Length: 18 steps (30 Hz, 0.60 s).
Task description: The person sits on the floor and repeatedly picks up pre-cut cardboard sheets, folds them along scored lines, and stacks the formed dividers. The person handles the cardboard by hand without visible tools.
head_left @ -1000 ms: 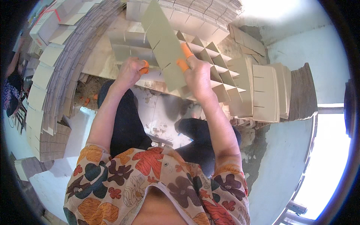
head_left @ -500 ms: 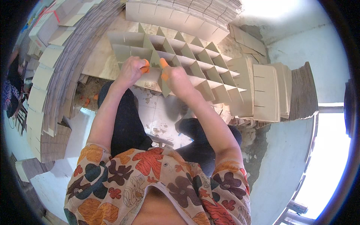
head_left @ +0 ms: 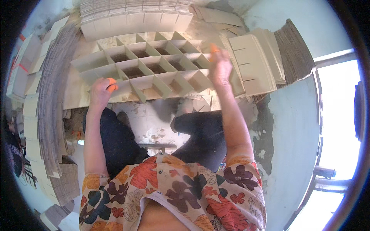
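A cardboard divider grid [head_left: 158, 63] of crossed, slotted strips stands on the board in front of me, its cells spread open. My left hand [head_left: 101, 91], orange covers on its thumb and a fingertip, pinches the near long strip close to the grid's left end. Over at the right end is my right hand [head_left: 221, 68], also with orange fingertip covers. Its fingers close on the ends of the strips there, slightly blurred. The palm side of both hands is hidden.
A wooden board [head_left: 73, 92] carries the grid. Behind lies a row of slotted cardboard strips [head_left: 135, 24]; more cardboard sheets [head_left: 252, 65] stand to the right. A tall cardboard stack [head_left: 58, 77] lines the left. Dark-trousered legs are below the board's near edge.
My hands have moved apart, the left one leftward and the right one to the grid's right end. The grid now appears farther left in view as the view has shifted.
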Available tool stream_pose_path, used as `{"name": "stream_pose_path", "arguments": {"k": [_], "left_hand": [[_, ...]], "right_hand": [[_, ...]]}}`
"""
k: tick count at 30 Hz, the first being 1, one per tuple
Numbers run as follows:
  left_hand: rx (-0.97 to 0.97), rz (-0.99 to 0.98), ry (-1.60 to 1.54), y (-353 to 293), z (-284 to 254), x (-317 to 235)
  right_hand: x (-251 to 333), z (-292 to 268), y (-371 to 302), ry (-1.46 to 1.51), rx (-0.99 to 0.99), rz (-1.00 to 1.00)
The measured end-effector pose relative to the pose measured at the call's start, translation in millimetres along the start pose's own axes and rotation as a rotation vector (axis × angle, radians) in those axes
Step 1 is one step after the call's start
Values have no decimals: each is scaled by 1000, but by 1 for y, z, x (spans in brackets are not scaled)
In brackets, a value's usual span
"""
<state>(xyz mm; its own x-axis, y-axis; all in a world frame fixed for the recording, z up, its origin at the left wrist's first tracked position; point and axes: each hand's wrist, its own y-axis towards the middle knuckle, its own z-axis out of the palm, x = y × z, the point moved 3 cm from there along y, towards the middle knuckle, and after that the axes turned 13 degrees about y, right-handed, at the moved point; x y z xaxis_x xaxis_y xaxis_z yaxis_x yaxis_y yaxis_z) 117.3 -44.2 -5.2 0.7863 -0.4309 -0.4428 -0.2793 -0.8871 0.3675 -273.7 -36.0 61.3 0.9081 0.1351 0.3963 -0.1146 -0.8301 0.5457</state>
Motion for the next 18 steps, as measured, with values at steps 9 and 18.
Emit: {"name": "stream_pose_path", "arguments": {"k": [9,18], "left_hand": [[-2,3,-50,-1,4,8],[-6,14,-3,0,2,6]], "right_hand": [[-139,-34,-44,-578,264,387],[-171,-35,-41,-486,255,360]]}}
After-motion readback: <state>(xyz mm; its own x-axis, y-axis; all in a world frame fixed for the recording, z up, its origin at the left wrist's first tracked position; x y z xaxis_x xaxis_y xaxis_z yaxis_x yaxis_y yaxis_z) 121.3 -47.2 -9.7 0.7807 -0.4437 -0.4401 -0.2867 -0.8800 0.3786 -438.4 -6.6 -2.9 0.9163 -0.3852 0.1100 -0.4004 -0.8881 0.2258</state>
